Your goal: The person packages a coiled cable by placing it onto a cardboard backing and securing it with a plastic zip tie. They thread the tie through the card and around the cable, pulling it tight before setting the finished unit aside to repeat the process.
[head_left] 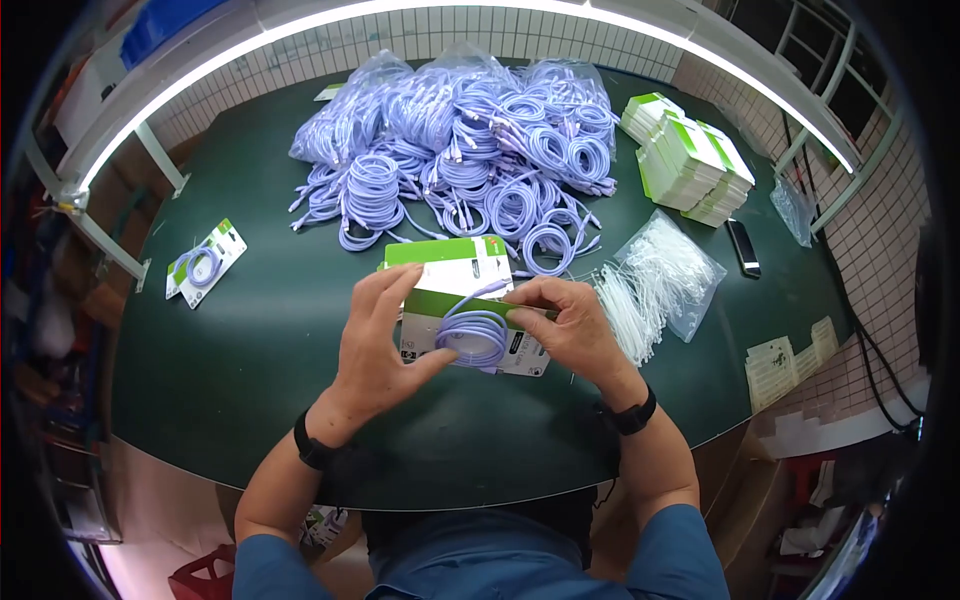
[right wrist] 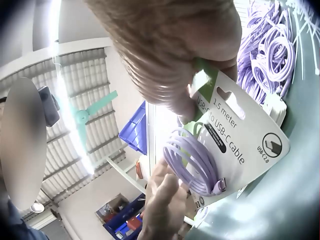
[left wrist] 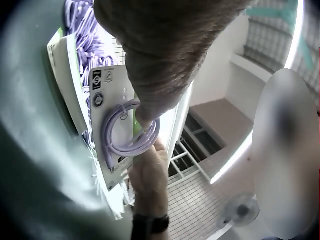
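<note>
A coiled lilac USB-C cable lies against a green-and-white printed packaging card, which is held up over the table's front half. My right hand pinches the card's edge between thumb and fingers. My left hand has its fingers spread at the other side, with the thumb tip at the coil's edge. In the left wrist view, the cable rests over the card's printed face. Directly behind the held card, more green-and-white cards lie on the table.
A big heap of lilac cables, partly in clear bags, covers the back. Stacked cards stand back right. White ties spill from a bag, near a phone. Cards with a coiled cable lie left. A light bar arches overhead.
</note>
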Demonstrator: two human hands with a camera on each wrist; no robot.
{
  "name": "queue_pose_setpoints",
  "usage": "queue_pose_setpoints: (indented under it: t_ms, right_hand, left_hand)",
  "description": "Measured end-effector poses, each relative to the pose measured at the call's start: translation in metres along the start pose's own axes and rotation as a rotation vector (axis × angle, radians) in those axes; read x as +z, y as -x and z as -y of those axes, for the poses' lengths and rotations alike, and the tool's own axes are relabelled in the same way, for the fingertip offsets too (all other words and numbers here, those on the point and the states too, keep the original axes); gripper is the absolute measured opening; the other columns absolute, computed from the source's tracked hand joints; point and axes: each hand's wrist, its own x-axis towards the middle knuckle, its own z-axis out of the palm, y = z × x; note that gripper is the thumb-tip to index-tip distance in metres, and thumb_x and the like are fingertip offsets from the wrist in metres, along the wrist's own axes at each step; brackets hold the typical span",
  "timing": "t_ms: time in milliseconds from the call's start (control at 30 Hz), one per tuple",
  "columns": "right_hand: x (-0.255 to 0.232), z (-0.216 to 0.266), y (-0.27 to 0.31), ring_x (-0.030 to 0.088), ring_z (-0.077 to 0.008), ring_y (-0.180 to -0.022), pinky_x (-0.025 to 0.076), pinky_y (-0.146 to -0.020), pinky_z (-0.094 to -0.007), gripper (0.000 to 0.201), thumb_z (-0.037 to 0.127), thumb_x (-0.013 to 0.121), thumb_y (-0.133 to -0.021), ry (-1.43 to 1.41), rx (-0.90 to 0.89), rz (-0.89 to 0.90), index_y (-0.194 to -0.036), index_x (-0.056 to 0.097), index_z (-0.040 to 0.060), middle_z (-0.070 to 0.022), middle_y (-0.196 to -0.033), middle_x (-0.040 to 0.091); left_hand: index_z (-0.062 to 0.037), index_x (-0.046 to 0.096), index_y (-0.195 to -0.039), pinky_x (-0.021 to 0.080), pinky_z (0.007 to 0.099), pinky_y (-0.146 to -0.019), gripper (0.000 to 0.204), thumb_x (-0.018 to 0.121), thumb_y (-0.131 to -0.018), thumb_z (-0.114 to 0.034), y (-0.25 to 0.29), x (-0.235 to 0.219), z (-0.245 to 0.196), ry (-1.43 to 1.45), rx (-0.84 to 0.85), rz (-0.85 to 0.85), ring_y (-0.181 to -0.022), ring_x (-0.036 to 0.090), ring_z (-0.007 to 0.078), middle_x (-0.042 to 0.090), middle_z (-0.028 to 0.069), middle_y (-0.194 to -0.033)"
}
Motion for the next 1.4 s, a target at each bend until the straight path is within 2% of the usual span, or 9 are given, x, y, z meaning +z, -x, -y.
queue_pose_setpoints:
  t_ms: [33,133,300,400,600,833,1067,1300,1400]
  right_hand:
    - [0.003,0.0,0.0,0.071,-0.0107,-0.085,0.057,-0.078,-0.0262,0.013,-0.001,0.077,-0.091,0.029,-0.004,0.03,-0.105,0.077,-0.0024,-0.0063,-0.095,0.076]
    - [0.011,-0.001,0.0,0.071,-0.0117,-0.083,0.057,-0.076,-0.0268,0.015,-0.001,0.078,-0.09,0.102,-0.034,0.08,-0.105,0.077,-0.0019,-0.0071,-0.094,0.076]
    - [0.018,0.005,0.002,0.072,-0.0148,-0.08,0.057,-0.073,-0.0288,0.018,-0.001,0.08,-0.087,0.181,-0.129,0.023,-0.105,0.076,-0.0006,-0.0085,-0.094,0.076]
    - [0.018,-0.003,0.002,0.072,-0.0174,-0.079,0.057,-0.071,-0.0304,0.02,0.0,0.082,-0.086,0.249,-0.213,0.004,-0.105,0.075,0.0004,-0.009,-0.093,0.075]
    - [0.016,-0.01,-0.003,0.07,-0.0284,-0.08,0.056,-0.07,-0.037,0.024,0.003,0.083,-0.083,0.522,-0.531,-0.005,-0.102,0.07,0.0038,-0.0114,-0.09,0.07]
    - [0.019,-0.009,0.0,0.066,-0.0321,-0.083,0.053,-0.074,-0.0429,0.02,0.007,0.08,-0.084,0.617,-0.491,0.04,-0.094,0.062,0.0062,-0.0107,-0.092,0.066]
    - [0.018,-0.008,-0.001,0.066,-0.0314,-0.081,0.053,-0.072,-0.0425,0.022,0.007,0.081,-0.082,0.605,-0.489,0.05,-0.091,0.061,0.0061,-0.0105,-0.09,0.065]
    - [0.021,-0.012,0.0,0.069,-0.0299,-0.078,0.055,-0.067,-0.0393,0.024,0.001,0.083,-0.078,0.606,-0.508,0.046,-0.089,0.062,0.0049,-0.0109,-0.09,0.07]
    - [0.023,-0.014,0.0,0.064,-0.0308,-0.076,0.052,-0.068,-0.0424,0.024,0.006,0.081,-0.077,0.549,-0.514,0.02,-0.084,0.058,0.0068,-0.0094,-0.084,0.061]
  left_hand:
    - [-0.004,0.056,-0.146,0.049,0.044,-0.108,0.075,0.086,-0.078,-0.007,-0.002,-0.001,0.0,0.003,-0.023,0.004,-0.128,0.06,0.0326,0.067,0.0126,-0.129]
    - [-0.0038,0.062,-0.139,0.051,0.0444,-0.096,0.068,0.084,-0.074,-0.011,-0.006,0.005,0.001,-0.187,0.195,0.198,-0.112,0.065,0.0323,0.067,0.0127,-0.115]
    - [-0.0041,0.068,-0.131,0.051,0.0422,-0.084,0.059,0.081,-0.074,-0.011,0.01,0.027,0.013,-0.165,0.128,0.288,-0.096,0.066,0.0287,0.065,0.0092,-0.101]
    - [-0.0046,0.069,-0.127,0.051,0.0415,-0.077,0.054,0.079,-0.075,-0.01,0.011,0.035,0.013,-0.174,0.182,0.218,-0.086,0.066,0.0278,0.063,0.007,-0.093]
    - [-0.0062,0.071,-0.122,0.053,0.0403,-0.075,0.05,0.079,-0.073,-0.007,0.01,0.038,0.012,-0.123,0.193,0.156,-0.084,0.068,0.0275,0.067,0.0068,-0.094]
    - [-0.0086,0.074,-0.115,0.055,0.0387,-0.076,0.044,0.079,-0.072,-0.002,0.015,0.041,0.022,-0.004,0.165,0.051,-0.087,0.072,0.0271,0.074,0.006,-0.099]
    - [-0.0077,0.073,-0.103,0.057,0.0386,-0.078,0.03,0.08,-0.075,-0.002,0.013,0.039,0.026,-0.036,0.285,0.017,-0.089,0.073,0.0258,0.074,0.0057,-0.101]
    - [-0.0048,0.071,-0.102,0.058,0.038,-0.075,0.028,0.079,-0.075,-0.002,0.012,0.038,0.022,-0.057,0.3,0.082,-0.084,0.072,0.0261,0.074,0.0079,-0.102]
    - [-0.0035,0.069,-0.1,0.058,0.038,-0.073,0.027,0.078,-0.075,-0.002,0.012,0.037,0.022,-0.055,0.302,0.096,-0.083,0.072,0.0266,0.073,0.0089,-0.102]
